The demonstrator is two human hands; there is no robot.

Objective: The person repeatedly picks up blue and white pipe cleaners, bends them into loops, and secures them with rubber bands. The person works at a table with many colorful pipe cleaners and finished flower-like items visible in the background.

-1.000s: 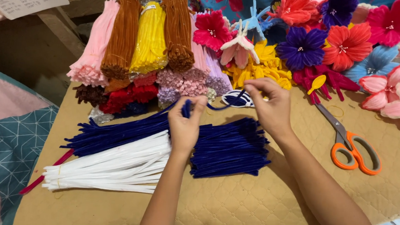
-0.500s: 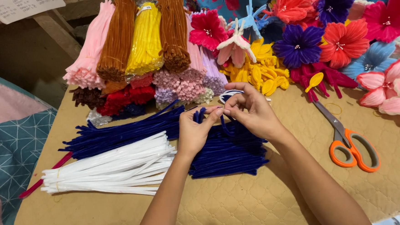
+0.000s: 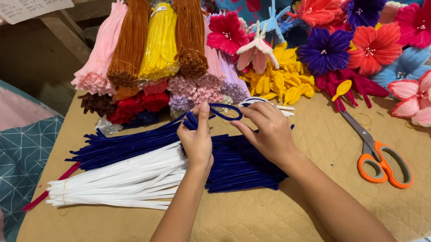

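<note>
My left hand (image 3: 197,139) pinches the end of a dark blue pipe cleaner (image 3: 223,110) that is bent into a small loop. My right hand (image 3: 269,131) grips the other side of the same loop, with a white pipe cleaner piece (image 3: 256,101) curled just above its fingers. Both hands hover over a flat pile of dark blue pipe cleaners (image 3: 237,166) on a tan quilted board (image 3: 279,222). A bundle of white pipe cleaners (image 3: 114,182) lies to the left of the blue pile.
Upright bundles of pink, brown and yellow pipe cleaners (image 3: 146,43) stand at the back. Finished pipe-cleaner flowers (image 3: 357,40) fill the back right. Orange-handled scissors (image 3: 378,159) lie to the right. A patterned cloth (image 3: 7,154) borders the board's left edge.
Both hands have shifted slightly toward me and down. The blue pipe cleaner is now bent into a clearer loop between them.
</note>
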